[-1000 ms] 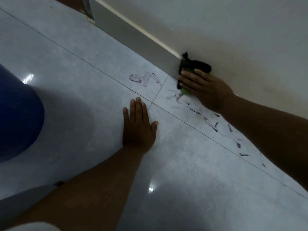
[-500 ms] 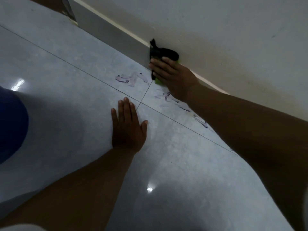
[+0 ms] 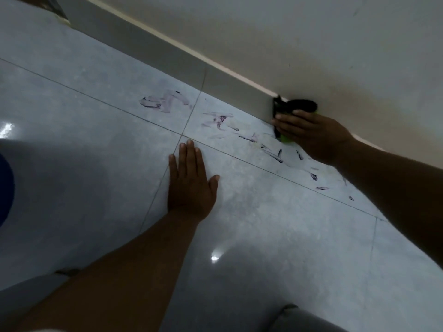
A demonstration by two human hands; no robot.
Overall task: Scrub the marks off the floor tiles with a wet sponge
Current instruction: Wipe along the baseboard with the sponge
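- Down at the foot of the wall (image 3: 311, 32), the right hand (image 3: 311, 134) presses a sponge (image 3: 286, 139) against the floor tiles (image 3: 275, 236), right where they meet the grey skirting board (image 3: 191, 61).
- Fingers (image 3: 285, 121) lie long and together over the top of that sponge, clamping it down; only a sliver of bright green peeks out beneath them, and a black part (image 3: 302, 105) sticks up behind, touching the skirting.
- Over to the left hand (image 3: 191, 185): flat on the tile, palm down, fingers straight and close together, thumb angled out to the side, nothing held. Its fingertips sit just short of the spot where the grout lines (image 3: 263, 164) cross.
- Now the marks (image 3: 271, 152), dark purple dashes and smears running in a loose diagonal band from near the sponge down along the right forearm (image 3: 395, 192).
- A second smudged patch (image 3: 165, 103) sits on the next tile across the grout line, well clear of both hands, paler and more smeared.
- Glossy floor, with a bright glint of light (image 3: 215, 258) on the tile near the left forearm (image 3: 124, 271).
- At the far left edge, a dark blue shape (image 3: 4, 185), too cropped to tell what it is.
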